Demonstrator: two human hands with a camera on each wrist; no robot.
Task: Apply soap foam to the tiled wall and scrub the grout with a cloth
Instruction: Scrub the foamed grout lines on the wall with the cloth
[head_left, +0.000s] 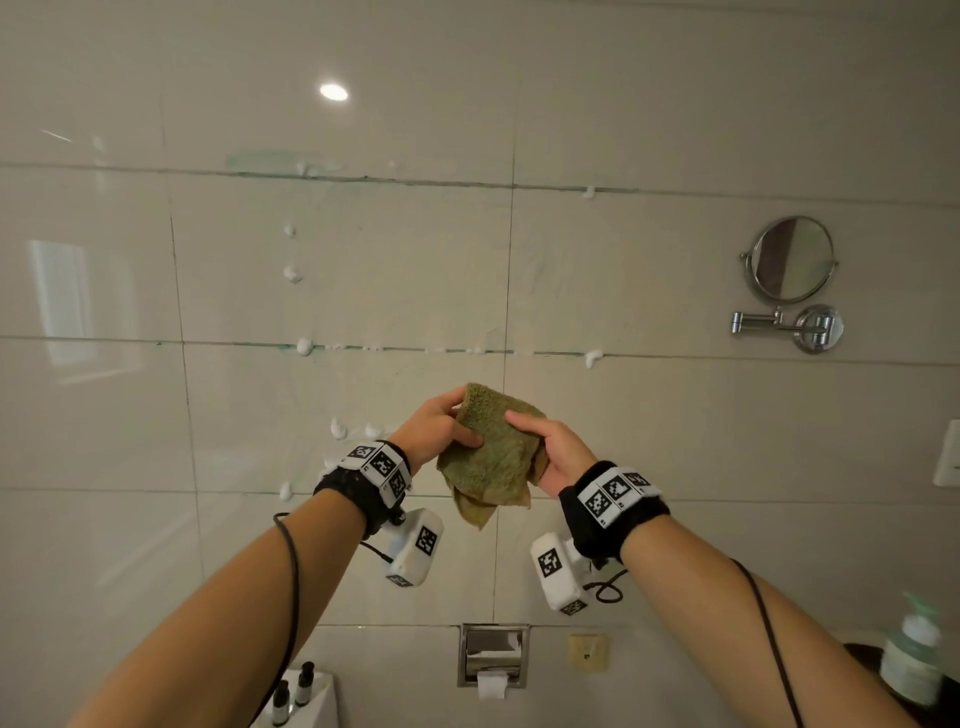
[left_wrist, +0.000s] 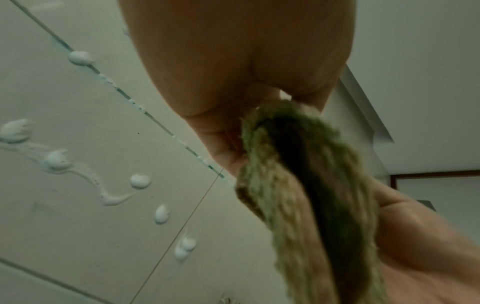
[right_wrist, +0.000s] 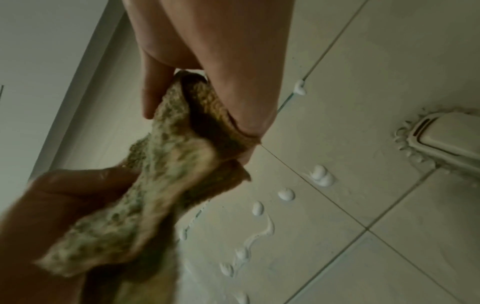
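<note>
A green-brown cloth (head_left: 491, 457) hangs bunched between both hands, in front of the pale tiled wall (head_left: 343, 270). My left hand (head_left: 434, 428) grips its left side, thumb on the front. My right hand (head_left: 550, 452) grips its right side. The left wrist view shows the cloth (left_wrist: 293, 185) folded against the palm; in the right wrist view the cloth (right_wrist: 166, 185) is stretched between the two hands. White foam blobs (head_left: 304, 345) dot the dark grout lines (head_left: 395, 349) and tiles, and there are foam blobs (left_wrist: 140, 181) and a smeared trail to the left.
A round swivel mirror (head_left: 789, 260) on a chrome arm is mounted at the right. Below are a recessed tissue holder (head_left: 492, 657), a small wall plate (head_left: 587, 652), dark little bottles (head_left: 293, 686) at lower left and a pump bottle (head_left: 914, 654) at lower right.
</note>
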